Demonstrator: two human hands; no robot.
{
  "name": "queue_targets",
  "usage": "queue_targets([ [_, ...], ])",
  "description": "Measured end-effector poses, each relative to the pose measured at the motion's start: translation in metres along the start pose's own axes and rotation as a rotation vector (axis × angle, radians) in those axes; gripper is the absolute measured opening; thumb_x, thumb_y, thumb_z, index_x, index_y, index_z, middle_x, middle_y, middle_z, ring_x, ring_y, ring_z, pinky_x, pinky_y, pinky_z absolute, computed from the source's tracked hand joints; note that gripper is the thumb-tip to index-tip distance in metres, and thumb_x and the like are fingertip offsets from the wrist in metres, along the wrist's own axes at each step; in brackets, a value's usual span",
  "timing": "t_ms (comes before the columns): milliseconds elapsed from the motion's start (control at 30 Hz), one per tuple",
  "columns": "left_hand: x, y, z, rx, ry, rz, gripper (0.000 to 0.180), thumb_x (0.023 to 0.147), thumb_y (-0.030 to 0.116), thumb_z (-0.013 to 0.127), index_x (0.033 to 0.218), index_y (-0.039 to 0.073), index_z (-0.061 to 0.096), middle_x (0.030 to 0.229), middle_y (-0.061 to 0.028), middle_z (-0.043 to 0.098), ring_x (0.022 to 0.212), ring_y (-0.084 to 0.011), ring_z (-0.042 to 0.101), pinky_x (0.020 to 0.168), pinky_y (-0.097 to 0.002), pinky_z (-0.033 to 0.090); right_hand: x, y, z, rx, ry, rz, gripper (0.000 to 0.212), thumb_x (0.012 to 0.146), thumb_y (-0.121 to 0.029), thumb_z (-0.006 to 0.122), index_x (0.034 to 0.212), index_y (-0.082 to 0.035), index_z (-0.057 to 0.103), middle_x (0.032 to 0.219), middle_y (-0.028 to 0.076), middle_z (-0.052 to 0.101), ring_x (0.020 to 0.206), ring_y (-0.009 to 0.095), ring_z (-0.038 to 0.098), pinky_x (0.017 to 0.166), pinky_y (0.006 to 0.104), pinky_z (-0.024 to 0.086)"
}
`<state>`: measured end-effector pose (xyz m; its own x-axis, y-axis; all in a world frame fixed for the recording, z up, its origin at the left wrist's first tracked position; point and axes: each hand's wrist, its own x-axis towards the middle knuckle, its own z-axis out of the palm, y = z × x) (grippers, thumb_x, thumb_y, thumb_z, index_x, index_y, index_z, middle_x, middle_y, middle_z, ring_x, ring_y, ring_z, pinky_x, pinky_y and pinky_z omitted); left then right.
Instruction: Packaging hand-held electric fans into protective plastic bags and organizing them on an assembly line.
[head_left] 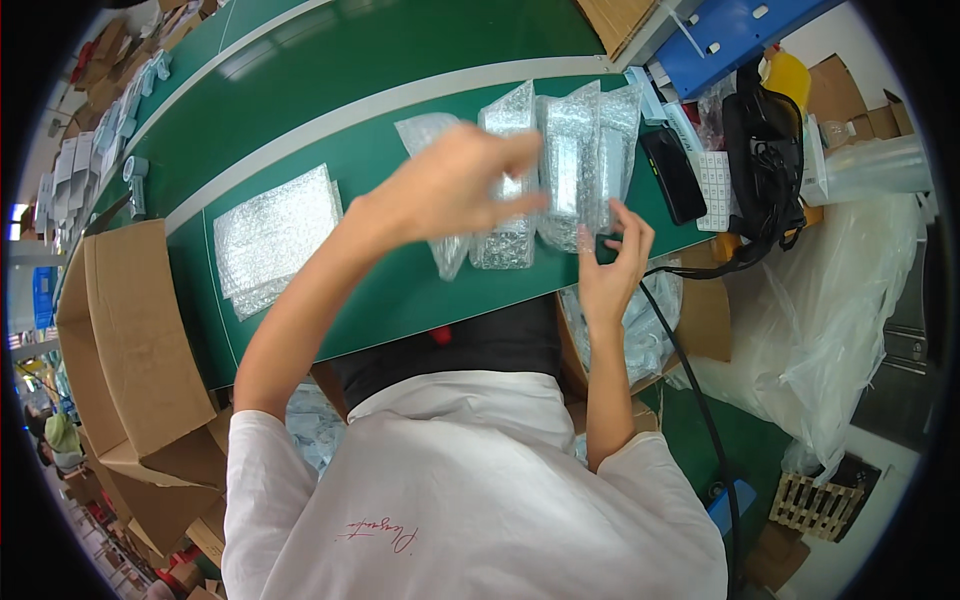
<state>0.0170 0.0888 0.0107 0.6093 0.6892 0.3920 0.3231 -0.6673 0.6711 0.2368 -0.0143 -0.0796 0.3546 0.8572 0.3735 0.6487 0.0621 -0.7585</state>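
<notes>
Several clear bubble-wrap packages stand side by side on the green table point(380, 290). Over the left ones passes my left hand point(450, 185), smeared by motion, so whether it grips anything cannot be made out. Behind it lie a loose-ended clear package point(452, 258) and a flat wrapped one point(505, 250). Beside these, a package point(567, 150) with a pale box-like content sits next to another wrapped package point(615, 130). At the near end of these two is my right hand point(615, 270), thumb and fingers apart, fingertips at or against the wrap.
Flat bubble-wrap sheets point(275, 235) are stacked at the left. A black phone point(672, 175), a white sheet of labels point(715, 190) and a black bag point(765, 150) lie at the right. An open cardboard box point(140, 330) stands left of the table; a black cable point(690, 370) hangs at the right.
</notes>
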Motion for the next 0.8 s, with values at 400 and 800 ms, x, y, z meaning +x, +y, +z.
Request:
queue_targets([
  [400, -0.023, 0.007, 0.056, 0.666, -0.512, 0.197, 0.035, 0.082, 0.012, 0.071, 0.111, 0.006, 0.054, 0.095, -0.0124, 0.065, 0.056, -0.0263, 0.063, 0.057, -0.038, 0.052, 0.009, 0.019, -0.007, 0.176, -0.014, 0.072, 0.024, 0.089, 0.006, 0.061, 0.112, 0.0, 0.065, 0.101, 0.009, 0.067, 0.092, 0.016, 0.063, 0.088, 0.0252, 0.049],
  [800, 0.014, 0.011, 0.081, 0.141, -0.128, 0.033, 0.03, 0.083, 0.012, 0.066, 0.103, 0.008, 0.044, 0.067, -0.0147, 0.063, 0.056, -0.0353, 0.062, 0.053, -0.0432, 0.047, 0.018, -0.017, -0.013, 0.684, -0.093, 0.126, 0.021, 0.09, 0.008, 0.061, 0.109, 0.0, 0.058, 0.103, 0.011, 0.068, 0.094, 0.015, 0.063, 0.09, 0.0262, 0.05],
])
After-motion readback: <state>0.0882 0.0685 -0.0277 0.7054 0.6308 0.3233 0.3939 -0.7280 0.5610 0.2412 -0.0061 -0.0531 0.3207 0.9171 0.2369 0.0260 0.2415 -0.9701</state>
